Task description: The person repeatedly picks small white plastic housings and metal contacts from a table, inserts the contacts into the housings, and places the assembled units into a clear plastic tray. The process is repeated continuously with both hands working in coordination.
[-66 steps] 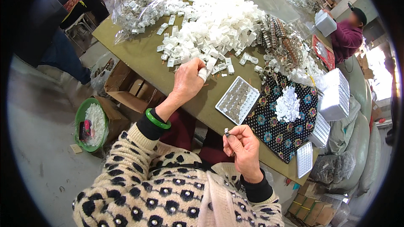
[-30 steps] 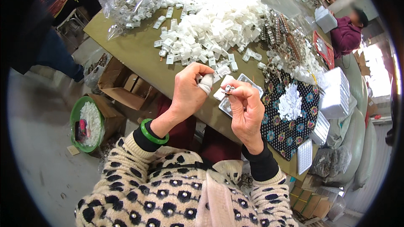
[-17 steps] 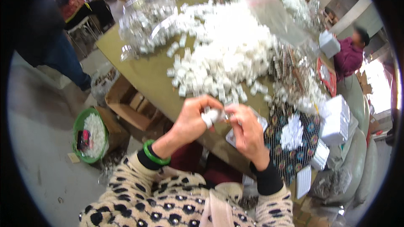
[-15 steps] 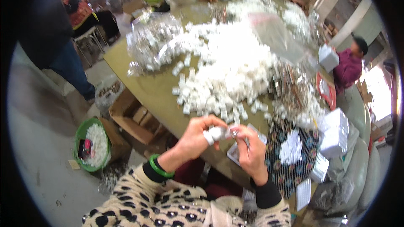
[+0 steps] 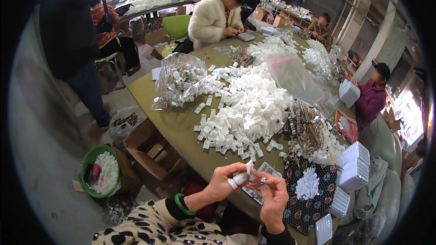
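Note:
My left hand (image 5: pixel 222 182) is closed, its thumb and wrapped fingertips pinching a small white plastic piece (image 5: pixel 250 167). White wrapping (image 5: pixel 238 180) covers some of its fingers, and a green bangle (image 5: pixel 183 204) circles that wrist. Close beside it, my right hand (image 5: pixel 273 197) is also closed, thumb bent toward the fingers. Something small and silvery (image 5: pixel 263 180) shows at its fingers; whether it is a ring or a held part I cannot tell. Just beyond both hands lies a large heap of white plastic pieces (image 5: pixel 247 113). Partly behind my right hand is a shallow tray (image 5: pixel 269 169).
A clear bag of pieces (image 5: pixel 179 79) and a flat plastic bag (image 5: pixel 295 79) lie on the table (image 5: pixel 168 124). Right are metal strips (image 5: pixel 302 120), a patterned cloth (image 5: pixel 320 206) and stacked white trays (image 5: pixel 354 165). A green basket (image 5: pixel 85 174) stands lower left. Co-workers sit around.
The view has tilted upward, so the table and my hands appear lower. My hands remain close together, and the right fingers now sit slightly apart from the left ones.

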`<action>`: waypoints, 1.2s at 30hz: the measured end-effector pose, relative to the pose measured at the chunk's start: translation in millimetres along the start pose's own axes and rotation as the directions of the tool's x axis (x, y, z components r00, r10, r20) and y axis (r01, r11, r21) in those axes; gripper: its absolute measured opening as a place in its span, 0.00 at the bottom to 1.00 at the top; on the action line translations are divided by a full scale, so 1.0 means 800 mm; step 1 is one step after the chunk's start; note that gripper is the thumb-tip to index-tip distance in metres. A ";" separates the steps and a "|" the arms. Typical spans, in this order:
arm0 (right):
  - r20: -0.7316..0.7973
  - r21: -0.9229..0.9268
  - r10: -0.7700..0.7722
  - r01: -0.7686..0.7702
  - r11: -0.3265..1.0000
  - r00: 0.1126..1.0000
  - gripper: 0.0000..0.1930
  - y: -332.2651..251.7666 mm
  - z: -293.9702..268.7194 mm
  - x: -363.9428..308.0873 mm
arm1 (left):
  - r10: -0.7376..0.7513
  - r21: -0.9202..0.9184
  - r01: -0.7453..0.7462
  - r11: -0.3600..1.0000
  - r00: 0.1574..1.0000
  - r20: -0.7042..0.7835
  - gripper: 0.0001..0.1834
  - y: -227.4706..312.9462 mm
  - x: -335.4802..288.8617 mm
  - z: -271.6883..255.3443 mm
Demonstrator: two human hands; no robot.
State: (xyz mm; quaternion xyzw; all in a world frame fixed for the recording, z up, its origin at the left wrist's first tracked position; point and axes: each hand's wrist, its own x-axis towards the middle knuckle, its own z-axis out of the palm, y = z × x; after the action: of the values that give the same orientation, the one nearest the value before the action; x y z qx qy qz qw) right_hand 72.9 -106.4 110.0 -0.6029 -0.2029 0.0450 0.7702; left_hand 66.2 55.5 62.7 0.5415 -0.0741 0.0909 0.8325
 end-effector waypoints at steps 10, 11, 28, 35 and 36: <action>-0.188 0.048 0.197 -0.191 0.980 0.962 0.06 -0.001 -0.023 -0.031 | -0.367 -0.373 0.393 0.840 0.919 0.142 0.14 0.017 -0.029 0.025; -0.190 0.084 0.200 -0.187 0.979 0.961 0.06 0.001 -0.025 -0.035 | -0.339 -0.363 0.367 0.856 0.930 0.140 0.14 0.016 -0.032 0.027; -0.140 0.148 0.364 -0.344 0.927 0.921 0.04 -0.011 -0.045 -0.052 | -0.176 -0.285 0.213 0.935 0.973 0.150 0.14 -0.026 -0.037 0.034; -0.201 -0.069 0.277 -0.296 0.953 0.940 0.05 -0.010 -0.028 -0.054 | -0.097 -0.227 0.120 0.967 0.989 0.110 0.13 -0.028 -0.034 0.031; -0.203 -0.124 0.257 -0.285 0.951 0.945 0.06 -0.010 -0.027 -0.054 | -0.101 -0.230 0.127 0.965 0.987 0.122 0.13 -0.028 -0.034 0.029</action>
State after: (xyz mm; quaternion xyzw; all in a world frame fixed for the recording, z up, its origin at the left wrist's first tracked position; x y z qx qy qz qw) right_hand 40.1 -141.4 102.4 -0.6836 -0.0488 0.0791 0.7240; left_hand 44.3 23.4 46.5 0.4457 -0.0985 0.0037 0.8897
